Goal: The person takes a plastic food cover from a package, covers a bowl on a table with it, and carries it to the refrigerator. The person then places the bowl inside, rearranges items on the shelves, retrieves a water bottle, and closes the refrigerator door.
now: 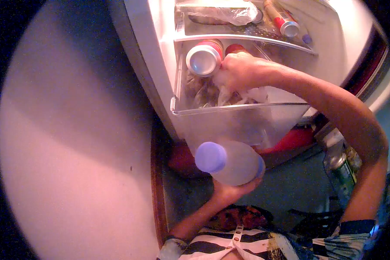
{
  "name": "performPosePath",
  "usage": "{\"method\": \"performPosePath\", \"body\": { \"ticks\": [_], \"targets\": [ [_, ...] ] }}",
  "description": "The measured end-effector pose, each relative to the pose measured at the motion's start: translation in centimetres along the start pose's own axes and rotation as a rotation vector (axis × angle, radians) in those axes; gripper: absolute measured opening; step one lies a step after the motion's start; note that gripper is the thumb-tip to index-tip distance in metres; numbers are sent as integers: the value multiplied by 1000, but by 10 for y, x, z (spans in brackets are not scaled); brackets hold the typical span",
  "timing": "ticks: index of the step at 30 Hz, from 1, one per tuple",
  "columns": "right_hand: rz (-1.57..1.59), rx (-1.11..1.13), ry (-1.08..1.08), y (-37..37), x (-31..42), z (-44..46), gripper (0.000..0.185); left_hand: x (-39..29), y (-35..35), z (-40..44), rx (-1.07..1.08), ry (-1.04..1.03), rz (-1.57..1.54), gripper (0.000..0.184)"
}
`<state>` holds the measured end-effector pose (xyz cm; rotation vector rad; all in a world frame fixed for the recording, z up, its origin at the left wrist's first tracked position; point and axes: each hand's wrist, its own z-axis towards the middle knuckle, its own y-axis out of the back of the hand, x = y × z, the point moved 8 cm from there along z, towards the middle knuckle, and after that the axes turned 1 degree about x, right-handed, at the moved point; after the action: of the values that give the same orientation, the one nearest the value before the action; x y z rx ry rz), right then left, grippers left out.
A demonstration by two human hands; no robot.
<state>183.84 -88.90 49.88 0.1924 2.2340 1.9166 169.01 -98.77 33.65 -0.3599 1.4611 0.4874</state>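
Observation:
My left hand [232, 193] is wrapped round a whitish translucent bottle [238, 162] with a purple cap, tilted below the drawer front. Inside the clear drawer [242, 123] of an open fridge, my right hand [242, 73] is closed, with thin clear plastic bag [225, 93] bunched at its fingers. Its fingertips are partly hidden. Just left of that hand lies a red and silver can [203, 60], its silver end facing me. Behind the knuckles shows another red item [236, 48], mostly covered by the hand.
Over the drawer, a shelf [247, 37] carries a red and silver can [288, 27] and a plastic-wrapped package [221, 13]. The fridge door [73, 143] stands open at left. A green item in plastic [344, 173] is at lower right.

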Motion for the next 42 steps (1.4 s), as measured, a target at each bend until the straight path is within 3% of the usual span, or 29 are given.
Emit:
{"method": "performPosePath", "body": {
  "ticks": [4, 6, 9, 12, 14, 18, 21, 22, 23, 25, 27, 29, 31, 33, 35, 37, 40, 42],
  "targets": [
    [89, -102, -45, 21, -7, -20, 23, -16, 5, 0, -62, -46, -31, 79],
    [109, -49, -73, 23, -17, -28, 23, -17, 3, -1, -70, -67, -31, 78],
    [150, -43, -143, 27, -28, -41, 22, -18, 1, 1, -85, -96, 145, 75],
    [170, 13, -89, 29, -23, -52, 20, 0, -4, -2, -31, 49, 126, 76],
    [368, 95, -12, 24, -12, -60, 18, 1, -8, -4, 12, 20, 81, 76],
    [21, 83, 473, -6, 43, -63, 13, 4, -14, -10, 61, -24, 25, 77],
    [-163, 20, 486, 7, 39, -66, 16, 16, -14, -8, 50, 0, -55, 76],
    [-300, -58, 786, 3, 46, -74, 21, 17, -12, -9, 32, 5, -55, 76],
    [-87, 187, 539, 6, 33, -69, 36, 18, -11, -10, 13, 11, -57, 77],
    [220, 116, 183, 41, 13, -69, 51, 25, -10, -9, -12, 20, -117, 77],
    [115, -173, -159, 76, -30, -54, 59, 23, -9, -8, -32, 21, -171, 78],
    [-3, -250, -157, 70, -35, -39, 50, 5, -3, -6, -40, -10, -22, 77],
    [110, -282, -155, 54, -24, -27, 54, -10, 2, -6, -72, -25, -62, 76],
    [82, -272, 54, 57, -3, -22, 58, -14, 7, -3, -83, -43, -106, 75],
    [43, -212, 14, 58, 14, -12, 60, -24, 12, -4, -96, -154, 0, 76],
    [-2, -441, 119, 66, 32, -7, 62, -22, 9, -6, -79, -122, 8, 76],
    [52, -582, 182, 79, 33, 10, 61, -30, 14, 5, -134, -94, 44, 77],
    [39, -528, 198, 81, 31, 7, 62, -34, 8, 2, -146, -109, 44, 77]
  ]
}}
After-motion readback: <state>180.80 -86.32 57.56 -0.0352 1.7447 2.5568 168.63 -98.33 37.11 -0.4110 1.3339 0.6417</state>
